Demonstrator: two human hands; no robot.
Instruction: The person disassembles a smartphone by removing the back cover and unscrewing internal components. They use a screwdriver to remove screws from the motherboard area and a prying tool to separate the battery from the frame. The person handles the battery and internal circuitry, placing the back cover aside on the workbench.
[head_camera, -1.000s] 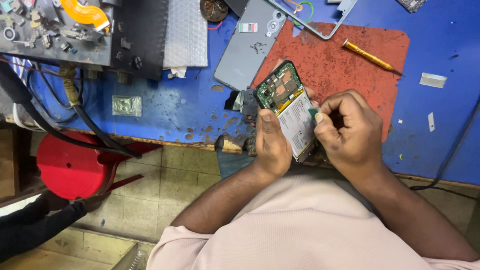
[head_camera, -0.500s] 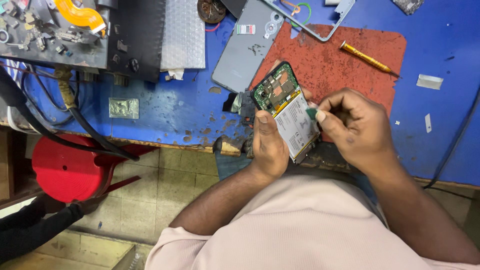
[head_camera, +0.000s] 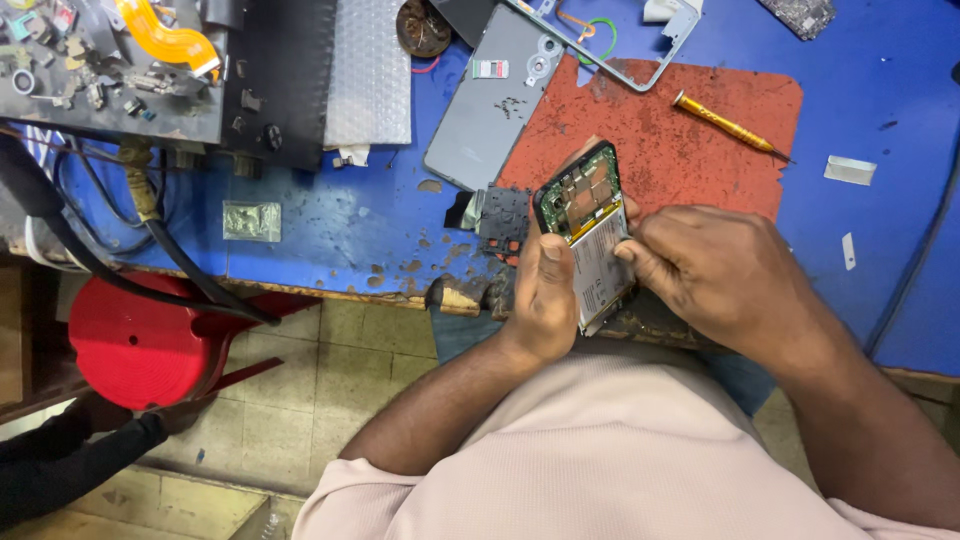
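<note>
Phone: opened smartphone (head_camera: 585, 235) with its back off, green board and pale battery showing; I see it held tilted over the near edge of the red mat (head_camera: 660, 130).
Left hand: my left hand (head_camera: 545, 290) grips the phone's left side, fingers curled around it, thumb laid flat along its edge.
Right hand: my right hand (head_camera: 715, 265) sits just right of the phone, fingers bunched together, fingertips pressed on the battery; I cannot tell whether they pinch a tool.
Back cover: grey back cover (head_camera: 490, 105) lies flat, touching the mat's left edge.
Frame: pale phone frame (head_camera: 620, 50) overlaps the mat's far edge.
Screwdriver: yellow-handled screwdriver (head_camera: 725, 125) lies on the mat's far right part.
Black plate: small black part (head_camera: 500, 215) rests just left of the mat's near corner.
Stool: red stool (head_camera: 140, 340) stands on the floor, well left of the mat.
</note>
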